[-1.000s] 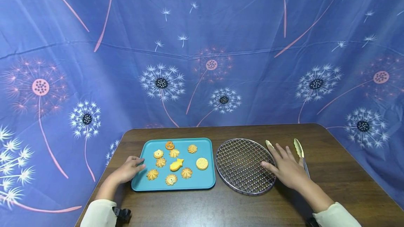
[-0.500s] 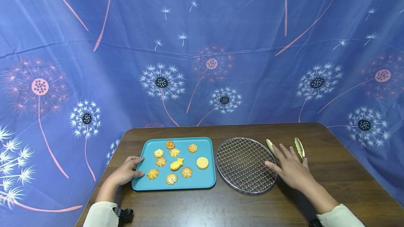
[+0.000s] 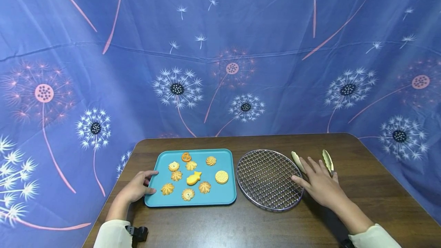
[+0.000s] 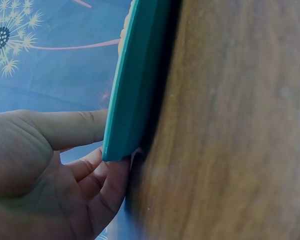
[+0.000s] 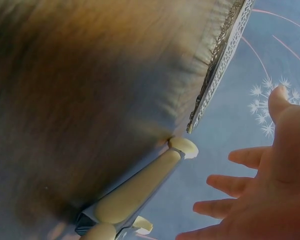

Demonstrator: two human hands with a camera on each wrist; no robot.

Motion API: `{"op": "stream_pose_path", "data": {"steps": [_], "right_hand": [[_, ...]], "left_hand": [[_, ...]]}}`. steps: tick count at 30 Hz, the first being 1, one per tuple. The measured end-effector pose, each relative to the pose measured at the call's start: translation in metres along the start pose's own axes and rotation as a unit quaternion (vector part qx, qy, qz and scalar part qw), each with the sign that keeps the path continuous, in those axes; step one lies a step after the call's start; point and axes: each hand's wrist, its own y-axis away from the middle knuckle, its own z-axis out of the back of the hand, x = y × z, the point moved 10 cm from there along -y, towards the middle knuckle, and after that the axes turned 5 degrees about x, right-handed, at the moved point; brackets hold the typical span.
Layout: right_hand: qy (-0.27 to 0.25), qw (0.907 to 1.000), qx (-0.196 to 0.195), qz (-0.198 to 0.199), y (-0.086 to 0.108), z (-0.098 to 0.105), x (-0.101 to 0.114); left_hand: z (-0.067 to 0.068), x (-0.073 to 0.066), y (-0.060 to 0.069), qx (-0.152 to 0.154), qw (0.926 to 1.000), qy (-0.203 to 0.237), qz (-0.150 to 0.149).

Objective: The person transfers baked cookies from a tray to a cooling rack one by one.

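In the head view, a blue-green tray (image 3: 225, 194) lies at the left, bearing several cookies (image 3: 204, 187), a pretzel (image 3: 186, 157) and a yellow fish-shaped piece (image 3: 194, 178). My left hand (image 3: 135, 187) grips the tray's left edge. The left wrist view shows the thumb against the rim and curled fingers beneath. Over the tongs (image 3: 328, 160), my right hand (image 3: 322, 186) hovers with fingers spread, hiding much of them. Their beige tips stick out on either side. The right wrist view shows the tongs (image 5: 137, 190) lying apart from the hand.
A round wire rack (image 3: 270, 181) lies between the tray and the tongs, close to my right thumb. Everything rests on a dark wooden table (image 3: 213, 227). Behind it hangs a blue cloth (image 3: 220, 30) with dandelion print.
My right hand has shifted slightly right, its thumb drawing off the rack. My left thumb has moved down along the tray's edge. Tray, rack and tongs look unmoved.
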Motion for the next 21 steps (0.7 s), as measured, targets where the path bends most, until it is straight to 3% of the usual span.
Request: {"op": "stream_pose_path", "data": {"steps": [21], "right_hand": [[-0.019, 0.9997, -0.014, -0.010, 0.012, 0.001, -0.020]], "left_hand": [[-0.001, 0.000, -0.001, 0.010, 0.9999, 0.004, 0.008]]}}
